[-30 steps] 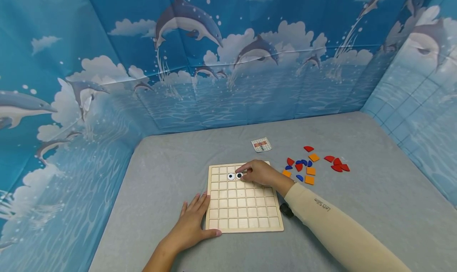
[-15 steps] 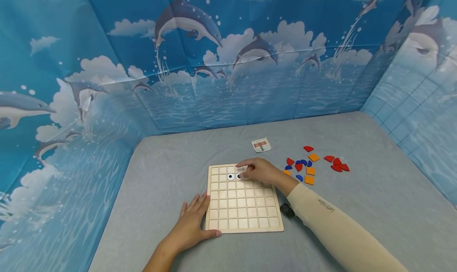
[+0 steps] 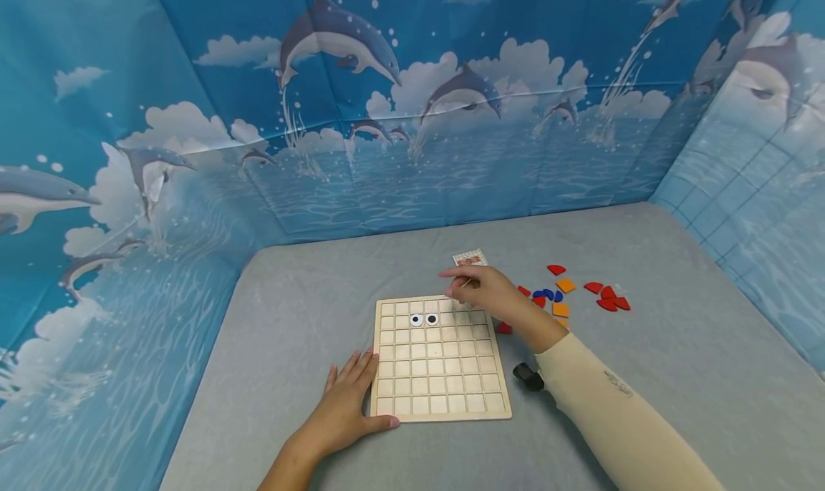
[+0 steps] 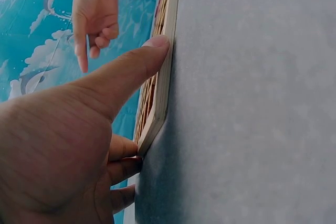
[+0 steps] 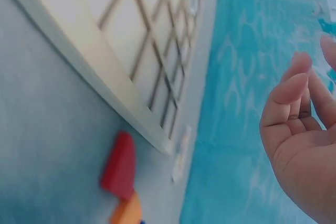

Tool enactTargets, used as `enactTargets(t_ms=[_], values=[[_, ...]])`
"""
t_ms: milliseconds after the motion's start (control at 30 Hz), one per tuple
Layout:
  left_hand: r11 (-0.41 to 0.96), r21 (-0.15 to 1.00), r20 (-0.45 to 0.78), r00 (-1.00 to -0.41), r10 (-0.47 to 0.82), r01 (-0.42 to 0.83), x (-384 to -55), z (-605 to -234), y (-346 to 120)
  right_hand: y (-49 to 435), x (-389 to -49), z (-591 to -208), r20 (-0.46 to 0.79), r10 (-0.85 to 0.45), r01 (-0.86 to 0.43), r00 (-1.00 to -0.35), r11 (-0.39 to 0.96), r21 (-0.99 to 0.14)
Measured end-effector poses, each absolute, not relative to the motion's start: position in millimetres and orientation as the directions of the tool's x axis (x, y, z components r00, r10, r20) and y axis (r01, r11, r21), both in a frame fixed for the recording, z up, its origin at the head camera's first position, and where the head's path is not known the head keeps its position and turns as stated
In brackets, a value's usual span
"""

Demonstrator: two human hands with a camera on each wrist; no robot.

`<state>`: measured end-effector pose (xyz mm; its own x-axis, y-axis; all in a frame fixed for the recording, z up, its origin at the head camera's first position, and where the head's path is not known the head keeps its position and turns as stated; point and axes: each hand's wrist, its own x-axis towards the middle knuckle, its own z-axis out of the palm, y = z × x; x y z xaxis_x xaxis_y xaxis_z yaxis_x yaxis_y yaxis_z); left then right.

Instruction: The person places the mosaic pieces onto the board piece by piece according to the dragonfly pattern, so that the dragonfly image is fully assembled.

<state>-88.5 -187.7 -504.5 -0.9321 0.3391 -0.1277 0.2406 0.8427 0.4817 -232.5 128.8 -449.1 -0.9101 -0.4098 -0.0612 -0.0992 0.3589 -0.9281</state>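
A wooden grid board (image 3: 419, 385) lies on the grey cloth in the head view. Two round eye pieces, white with black centres, sit side by side in its upper cells: a left eye piece (image 3: 417, 320) and a right eye piece (image 3: 432, 319). My left hand (image 3: 348, 405) rests against the board's lower left corner, its fingers straight along the left edge and the thumb (image 4: 142, 59) on the near edge. Above the board's upper right corner hovers my right hand (image 3: 486, 290), index finger extended, the others loosely bent. Nothing shows in its fingers.
Right of the board lie several red pieces (image 3: 608, 304), orange squares (image 3: 566, 285) and blue pieces (image 3: 548, 293). One red piece (image 3: 505, 328) is close to the board's right edge. Behind the right hand is a pattern card (image 3: 469, 257), partly hidden. Dolphin-printed curtains (image 3: 399, 190) enclose the table.
My right hand has lifted off the right eye piece and moved up and to the right, uncovering that piece. It now partly covers the card. The left hand has stayed in place.
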Motion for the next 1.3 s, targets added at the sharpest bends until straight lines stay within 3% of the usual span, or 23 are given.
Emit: enactTargets(t_ms=[900, 1300], values=[[0.838, 0.490, -0.119, -0.934, 0.336, 0.239, -86, -502, -187, 214, -212, -437, -0.117, -0.185, 0.015, -0.976, 0.475, -0.880], [0.838, 0.490, -0.126, -0.932, 0.338, 0.238, -86, -502, -187, 235, -210, -446, -0.227, -0.109, 0.139, -0.968, 0.520, -0.843]])
